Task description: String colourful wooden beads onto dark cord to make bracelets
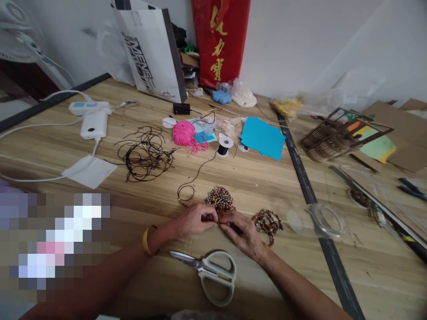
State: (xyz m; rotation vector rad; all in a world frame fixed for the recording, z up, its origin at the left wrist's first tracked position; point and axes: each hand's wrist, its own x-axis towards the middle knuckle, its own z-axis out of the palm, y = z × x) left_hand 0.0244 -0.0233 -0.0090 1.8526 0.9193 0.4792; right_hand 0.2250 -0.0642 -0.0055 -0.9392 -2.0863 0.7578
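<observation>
My left hand (pixel 199 218) and my right hand (pixel 240 229) meet fingertip to fingertip just in front of a pile of multicoloured beads (pixel 220 199). Both are pinched closed on something too small to make out. A black cord (pixel 199 171) runs from a spool (pixel 224 146) to a few threaded beads (pixel 182 203) beside my left hand. Strung beads (pixel 268 224) lie in loops by my right hand. Open-bladed scissors (pixel 216 275) with pale handles rest on the table nearer to me.
Tangled black cords (pixel 145 153), pink yarn (pixel 183 132) and blue sheets (pixel 263 138) lie farther back. A power strip (pixel 89 108) is at the left, a brown basket (pixel 328 138) and clear tubing (pixel 330 221) at the right. Bags stand against the wall.
</observation>
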